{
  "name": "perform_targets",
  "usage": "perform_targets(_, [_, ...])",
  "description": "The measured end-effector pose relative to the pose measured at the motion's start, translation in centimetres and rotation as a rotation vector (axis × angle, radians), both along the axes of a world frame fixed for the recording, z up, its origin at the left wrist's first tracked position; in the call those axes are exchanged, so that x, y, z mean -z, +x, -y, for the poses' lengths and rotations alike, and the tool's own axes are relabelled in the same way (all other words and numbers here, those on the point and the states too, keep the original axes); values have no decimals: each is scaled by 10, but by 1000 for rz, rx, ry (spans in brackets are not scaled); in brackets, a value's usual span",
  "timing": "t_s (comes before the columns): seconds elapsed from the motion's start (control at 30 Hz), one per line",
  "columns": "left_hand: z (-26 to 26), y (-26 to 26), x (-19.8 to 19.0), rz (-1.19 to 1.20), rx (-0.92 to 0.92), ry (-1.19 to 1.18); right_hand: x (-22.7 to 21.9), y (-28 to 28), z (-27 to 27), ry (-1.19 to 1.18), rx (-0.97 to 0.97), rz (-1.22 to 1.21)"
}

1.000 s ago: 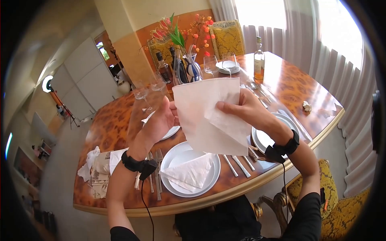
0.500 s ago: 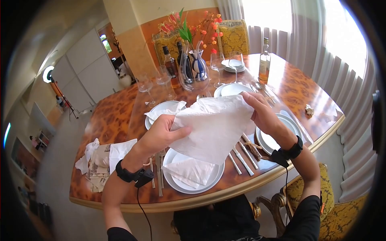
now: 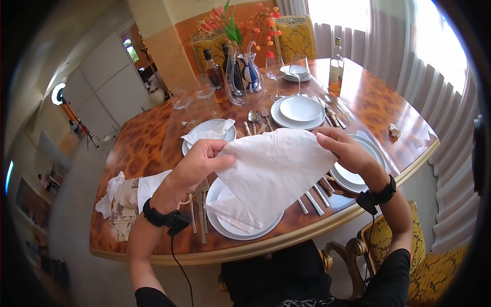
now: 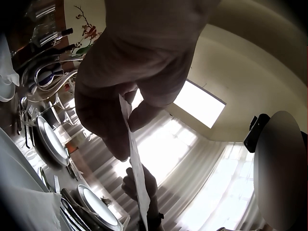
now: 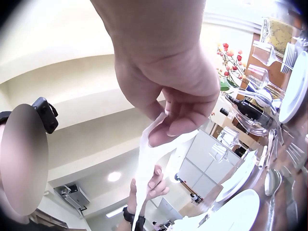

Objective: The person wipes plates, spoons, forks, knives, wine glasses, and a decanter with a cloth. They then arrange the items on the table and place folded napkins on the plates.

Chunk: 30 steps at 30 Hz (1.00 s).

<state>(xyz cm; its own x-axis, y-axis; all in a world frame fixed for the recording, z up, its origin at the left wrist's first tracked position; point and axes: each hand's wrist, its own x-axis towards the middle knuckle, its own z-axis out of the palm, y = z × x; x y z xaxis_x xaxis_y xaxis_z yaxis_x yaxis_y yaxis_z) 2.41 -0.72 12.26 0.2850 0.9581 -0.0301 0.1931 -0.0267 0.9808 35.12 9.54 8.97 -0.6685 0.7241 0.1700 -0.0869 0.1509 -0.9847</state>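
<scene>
A white napkin (image 3: 279, 166), folded to a downward-pointing triangle, is stretched between my two hands above the table. My left hand (image 3: 204, 161) pinches its left corner between thumb and fingers. At the opposite corner my right hand (image 3: 345, 148) has the same kind of pinch, and the right wrist view shows the cloth (image 5: 147, 159) between thumb and fingertips. The lower tip overlaps the near plate (image 3: 244, 234), where another folded napkin (image 3: 232, 214) lies. In the left wrist view the held napkin (image 4: 137, 168) appears nearly edge-on.
Forks and knives (image 3: 202, 220) flank the near plate. Other plates stand at the left (image 3: 186, 148), back (image 3: 299, 113) and right (image 3: 365, 146). A glass decanter (image 3: 238, 94), wine glasses (image 3: 273, 71) and a bottle (image 3: 336, 71) stand farther back. Patterned napkins (image 3: 125, 204) lie at left.
The napkin went from a squarish sheet to a triangle stretched between both hands. My left hand, earlier beside the cloth, now pinches its corner. My right hand moved to the other corner.
</scene>
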Motion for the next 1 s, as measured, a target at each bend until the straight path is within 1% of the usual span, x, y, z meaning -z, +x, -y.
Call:
perform_targets(0.03, [-2, 3, 2, 40, -25, 0, -5, 8, 3, -57, -79, 58])
perform_targets(0.07, [-5, 7, 3, 81, -52, 0, -6, 14, 5, -60, -75, 55])
perform_targets(0.13, [-11, 14, 6, 79, -28, -4, -4, 24, 6, 9, -191, 235])
perform_targets(0.17, [-15, 18, 8, 80, -6, -8, 0, 28, 6, 4, -138, 241])
perform_targets(0.2, [-18, 23, 8, 78, 1, -16, 3, 33, 4, -4, -132, 238])
perform_targets(0.27, [-25, 33, 7, 1, -20, -57, 11, 46, 4, -32, -17, 198])
perform_targets(0.33, [-31, 45, 6, 10, -5, -49, 18, 59, 2, -22, 24, 188])
perform_targets(0.4, [-33, 61, 3, 24, 10, -41, 24, 72, 3, 52, 108, 52])
perform_targets(0.43, [-33, 69, 0, 46, 20, 39, 29, 78, 3, 47, 142, -38])
perform_targets(0.47, [-35, 75, 0, 69, 29, 120, 38, 86, -1, 35, 151, -29])
perform_targets(0.5, [-39, 71, 3, -26, 79, 204, 50, 98, -7, 106, 109, -152])
perform_targets(0.53, [-41, 75, 4, -21, 89, 195, 58, 109, -11, 178, 68, -277])
perform_targets(0.57, [-41, 81, 0, -45, 162, 286, 56, 120, -15, 240, -50, -285])
perform_targets(0.6, [-41, 86, -4, -70, 236, 378, 57, 125, -17, 235, -39, -284])
perform_targets(0.63, [-43, 91, -7, -120, 237, 362, 59, 129, -18, 231, -49, -312])
perform_targets(0.67, [-47, 97, -8, -120, 248, 357, 61, 132, -20, 226, -58, -340])
perform_targets(0.7, [-51, 103, -9, -124, 305, 424, 63, 144, -28, 245, -115, -189])
perform_targets(0.73, [-56, 111, -10, -126, 360, 493, 64, 146, -25, 242, -105, -189])
perform_targets(0.77, [-60, 118, -13, -123, 369, 491, 58, 141, -21, 285, -17, -198])
perform_targets(0.8, [-64, 127, -19, -206, 437, 557, 55, 140, -18, 326, 68, -207])
perform_targets(0.83, [-67, 135, -23, -290, 503, 621, 56, 145, -24, 332, 11, -142])
perform_targets(0.87, [-72, 144, -25, -285, 509, 610, 51, 144, -24, 320, 16, -140])
perform_targets(0.93, [-81, 164, -25, -267, 657, 673, 34, 129, -15, 450, -8, 36])
perform_targets(0.97, [-82, 175, -31, -303, 679, 657, 28, 121, -14, 385, -60, 122])
perform_targets(1.0, [-86, 183, -33, -294, 689, 648, 29, 114, -16, 483, -126, 106])
